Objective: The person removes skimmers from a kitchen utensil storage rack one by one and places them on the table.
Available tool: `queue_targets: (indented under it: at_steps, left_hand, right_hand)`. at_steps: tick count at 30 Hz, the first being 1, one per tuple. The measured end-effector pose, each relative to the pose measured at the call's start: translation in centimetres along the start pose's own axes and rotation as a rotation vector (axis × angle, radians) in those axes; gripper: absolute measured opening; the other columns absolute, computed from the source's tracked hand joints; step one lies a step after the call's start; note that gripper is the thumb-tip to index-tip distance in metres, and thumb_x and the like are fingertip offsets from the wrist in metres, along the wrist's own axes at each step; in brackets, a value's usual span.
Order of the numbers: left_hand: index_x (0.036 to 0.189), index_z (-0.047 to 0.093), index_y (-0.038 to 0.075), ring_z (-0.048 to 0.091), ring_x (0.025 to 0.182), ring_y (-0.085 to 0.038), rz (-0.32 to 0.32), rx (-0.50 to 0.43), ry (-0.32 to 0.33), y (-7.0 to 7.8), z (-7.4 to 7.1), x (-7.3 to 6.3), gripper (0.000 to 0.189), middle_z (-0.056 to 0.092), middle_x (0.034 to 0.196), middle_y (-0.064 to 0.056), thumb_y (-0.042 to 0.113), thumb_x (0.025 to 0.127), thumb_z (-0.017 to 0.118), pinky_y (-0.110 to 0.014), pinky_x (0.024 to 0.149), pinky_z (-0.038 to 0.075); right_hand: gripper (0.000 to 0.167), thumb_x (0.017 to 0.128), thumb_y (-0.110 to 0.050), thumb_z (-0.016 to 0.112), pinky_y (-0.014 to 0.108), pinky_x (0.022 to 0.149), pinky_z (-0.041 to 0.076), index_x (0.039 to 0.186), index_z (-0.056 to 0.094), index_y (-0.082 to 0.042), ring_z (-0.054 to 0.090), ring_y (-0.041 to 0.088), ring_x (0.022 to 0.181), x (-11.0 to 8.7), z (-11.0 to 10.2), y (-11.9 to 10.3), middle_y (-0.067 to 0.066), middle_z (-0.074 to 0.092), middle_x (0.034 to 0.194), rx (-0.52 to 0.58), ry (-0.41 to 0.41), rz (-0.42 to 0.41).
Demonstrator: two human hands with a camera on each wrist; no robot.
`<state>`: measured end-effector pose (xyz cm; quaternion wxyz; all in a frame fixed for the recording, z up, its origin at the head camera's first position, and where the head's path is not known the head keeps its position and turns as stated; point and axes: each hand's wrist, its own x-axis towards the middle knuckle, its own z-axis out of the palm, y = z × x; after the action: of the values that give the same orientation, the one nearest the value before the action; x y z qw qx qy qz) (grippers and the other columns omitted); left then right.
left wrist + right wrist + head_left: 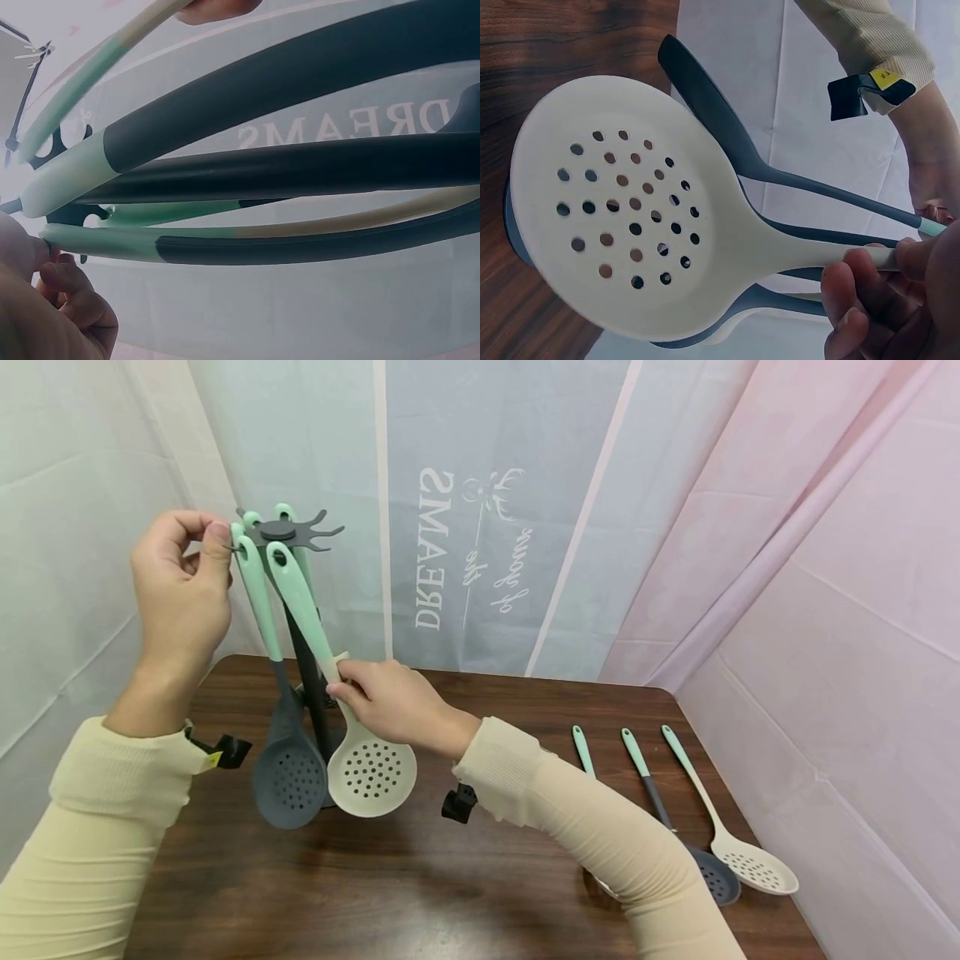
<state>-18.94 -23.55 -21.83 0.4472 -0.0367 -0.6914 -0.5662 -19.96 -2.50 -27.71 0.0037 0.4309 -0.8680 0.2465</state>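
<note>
My right hand (397,702) pinches the cream neck of a skimmer (372,777) with a mint handle and a round, holed head. The hole at its handle's top is at a hook of the dark utensil rack (277,531). My left hand (183,568) pinches the tip of a hook at the rack's left with thumb and forefinger, right beside the handle tops. Below it hangs a dark grey skimmer (288,785) with a mint handle. More mint-handled utensils hang behind, partly hidden; a dark grey turner or ladle (705,105) shows in the right wrist view.
On the wooden table (450,877) at the right lie a cream slotted spoon (750,864), a dark grey slotted spoon (656,802) and a mint-handled utensil (582,747), partly covered by my right sleeve. A printed curtain (495,635) hangs behind the table.
</note>
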Motion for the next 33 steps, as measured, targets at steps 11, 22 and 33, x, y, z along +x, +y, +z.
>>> queue_targets:
  at_steps: [11, 22, 33]
  left_hand:
    - [0.088, 0.061, 0.026, 0.043, 0.053, -0.005, 0.006, 0.002, -0.004, 0.0, 0.0, -0.1, 0.02, 0.055, 0.089, 0.003, 0.013, 0.103, 0.059, -0.013, 0.055, 0.037]
    - [0.09, 0.064, 0.017, 0.043, 0.053, -0.006, 0.001, -0.007, -0.013, 0.1, -0.1, -0.2, 0.013, 0.055, 0.09, 0.0, 0.013, 0.102, 0.06, -0.013, 0.053, 0.036]
    - [0.092, 0.064, 0.016, 0.042, 0.052, -0.007, 0.004, 0.005, -0.029, 0.1, -0.2, -0.2, 0.011, 0.055, 0.091, 0.0, 0.014, 0.102, 0.06, -0.013, 0.053, 0.035]
  right_hand:
    - [0.026, 0.108, -0.035, 0.05, 0.023, 0.052, 0.033, 0.089, 0.053, -0.017, 0.041, 0.008, 0.056, -0.1, -0.2, -0.3, -0.003, 0.042, 0.067, -0.012, 0.007, -0.013]
    - [0.027, 0.108, -0.034, 0.051, 0.023, 0.052, 0.034, 0.087, 0.051, -0.017, 0.043, 0.008, 0.055, -0.6, -0.7, -0.3, -0.003, 0.042, 0.066, -0.028, 0.003, -0.025]
    - [0.022, 0.109, -0.03, 0.05, 0.023, 0.055, 0.038, 0.094, 0.058, -0.016, 0.048, 0.009, 0.058, -2.2, -2.2, 1.3, -0.003, 0.05, 0.067, 0.019, 0.025, 0.004]
